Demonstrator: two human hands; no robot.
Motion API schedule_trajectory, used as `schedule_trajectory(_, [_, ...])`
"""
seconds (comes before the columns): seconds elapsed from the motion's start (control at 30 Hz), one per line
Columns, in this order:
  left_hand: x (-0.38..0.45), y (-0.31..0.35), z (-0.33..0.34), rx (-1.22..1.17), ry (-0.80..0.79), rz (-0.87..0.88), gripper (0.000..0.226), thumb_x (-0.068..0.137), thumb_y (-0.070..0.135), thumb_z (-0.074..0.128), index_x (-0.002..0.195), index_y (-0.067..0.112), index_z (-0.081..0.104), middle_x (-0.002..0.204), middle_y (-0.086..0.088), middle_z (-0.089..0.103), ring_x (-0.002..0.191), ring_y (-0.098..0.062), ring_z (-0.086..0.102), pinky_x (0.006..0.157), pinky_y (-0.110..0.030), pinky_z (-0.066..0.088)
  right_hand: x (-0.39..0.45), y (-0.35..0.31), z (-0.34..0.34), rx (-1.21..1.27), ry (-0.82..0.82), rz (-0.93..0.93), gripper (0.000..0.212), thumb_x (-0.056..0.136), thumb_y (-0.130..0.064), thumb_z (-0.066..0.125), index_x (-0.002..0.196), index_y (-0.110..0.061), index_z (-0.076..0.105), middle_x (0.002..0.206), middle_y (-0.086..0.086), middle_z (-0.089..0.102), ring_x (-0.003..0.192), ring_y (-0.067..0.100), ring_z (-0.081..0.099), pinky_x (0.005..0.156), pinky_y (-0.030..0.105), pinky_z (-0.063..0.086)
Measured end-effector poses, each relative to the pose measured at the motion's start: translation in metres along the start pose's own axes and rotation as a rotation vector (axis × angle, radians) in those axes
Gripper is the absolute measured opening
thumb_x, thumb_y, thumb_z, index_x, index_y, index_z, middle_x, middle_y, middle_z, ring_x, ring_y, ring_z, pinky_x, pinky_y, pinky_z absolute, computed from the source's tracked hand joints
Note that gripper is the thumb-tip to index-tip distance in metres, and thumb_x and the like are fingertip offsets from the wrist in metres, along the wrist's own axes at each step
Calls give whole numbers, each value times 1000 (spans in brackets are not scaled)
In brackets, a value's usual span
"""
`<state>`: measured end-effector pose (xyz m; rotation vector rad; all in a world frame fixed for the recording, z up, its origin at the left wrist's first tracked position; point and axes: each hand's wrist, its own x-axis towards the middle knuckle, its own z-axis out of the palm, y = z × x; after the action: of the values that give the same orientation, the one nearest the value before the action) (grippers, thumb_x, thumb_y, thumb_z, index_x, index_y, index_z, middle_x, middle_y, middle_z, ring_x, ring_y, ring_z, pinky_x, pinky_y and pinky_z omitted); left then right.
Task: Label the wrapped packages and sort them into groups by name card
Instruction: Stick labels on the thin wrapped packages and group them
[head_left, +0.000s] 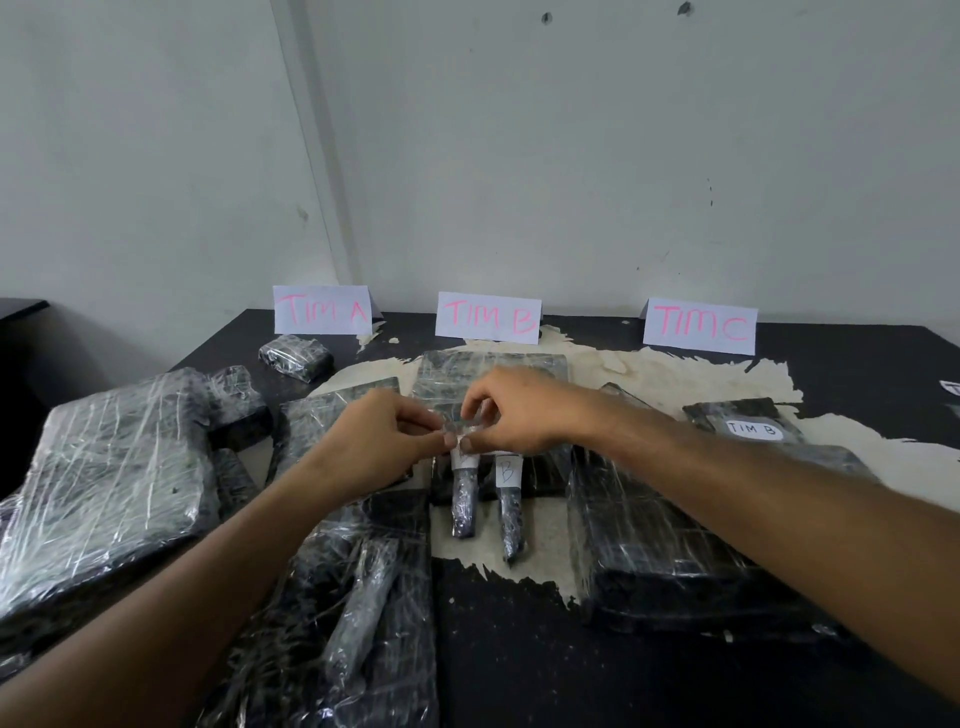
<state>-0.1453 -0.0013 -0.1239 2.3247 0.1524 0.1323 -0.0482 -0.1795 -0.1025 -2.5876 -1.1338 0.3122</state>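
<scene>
Both hands meet over the middle of the dark surface (519, 649): the left hand (374, 436) and right hand (511, 410) each hold a pinching grip on a small strip of clear tape (457, 428) above a slim wrapped package (464, 499), while three name cards (488, 317) stand along the far edge and other wrapped packages (114, 478) lie toward the left edge

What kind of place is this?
Probably a makeshift sorting or packing room: a worn black table against a bare wall, plastic-wrapped packages, and paper name cards marking team groups.
</scene>
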Motion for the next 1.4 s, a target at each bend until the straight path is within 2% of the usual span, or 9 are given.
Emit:
schedule_trajectory(0.13, [-19,-7,-17,153,-21,50,17,80,41,86,87,27,79,76,6,75,62,-1,65,64,-27,54,-8,-16,3,-36,91,-108,37,91,-38,75,124,-23,68,123,-3,67,99,6,59,78,20,41])
schedule_trajectory(0.27, [-45,-15,-36,208,-293,-24,27,74,52,87,84,30,77,70,0,72,55,-7,61,59,-34,55,-19,-39,4,76,-112,-246,26,90,-32,78,114,-25,75,95,-18,69,73,-11,60,57,7,41])
schedule_trajectory(0.4, [-62,-20,-42,160,-436,-120,42,63,57,93,90,29,76,78,0,76,58,-11,70,57,-24,55,-22,-58,15,180,-326,-267,31,85,-28,83,115,-22,75,89,-11,70,72,4,69,64,27,62])
schedule_trajectory(0.57, [-67,-23,-38,77,-455,-162,38,63,46,94,89,24,79,79,1,79,74,-18,77,74,-35,64,-17,-69,27,102,-336,-289,36,84,-30,84,116,-20,74,91,-6,70,57,-1,63,52,23,58])
schedule_trajectory(0.67, [-65,-22,-36,43,-425,-161,27,66,35,93,84,20,80,77,-2,79,71,-16,77,65,-26,60,-19,-66,25,156,-356,-254,33,85,-29,84,114,-18,74,86,-6,69,67,11,67,58,33,63])
schedule_trajectory(0.8, [-55,-13,-34,-31,-381,-136,21,70,24,93,83,15,79,78,-8,78,70,-19,77,64,-27,61,-22,-58,11,182,-298,-254,30,84,-33,84,110,-21,75,84,-13,71,75,2,68,62,16,53])
schedule_trajectory(1.03, [-23,26,-26,-164,-229,-28,29,66,28,93,87,15,78,76,-10,78,67,-20,76,61,-25,60,-35,-19,-28,388,-165,-171,24,89,-21,79,113,-19,74,91,-4,79,89,15,75,87,35,58])
schedule_trajectory(1.17, [1,54,-15,-274,-174,9,34,70,22,93,97,9,75,81,-11,78,71,-22,77,63,-26,60,-49,8,-48,548,-51,-128,24,91,-14,77,112,-25,75,88,3,79,78,15,70,69,22,52])
schedule_trajectory(1.4, [47,112,28,-463,-152,162,31,80,22,88,105,11,75,91,-11,80,83,-23,77,70,-30,61,-86,64,-70,720,342,-21,23,94,-17,74,116,-17,73,92,8,79,72,16,70,65,27,50])
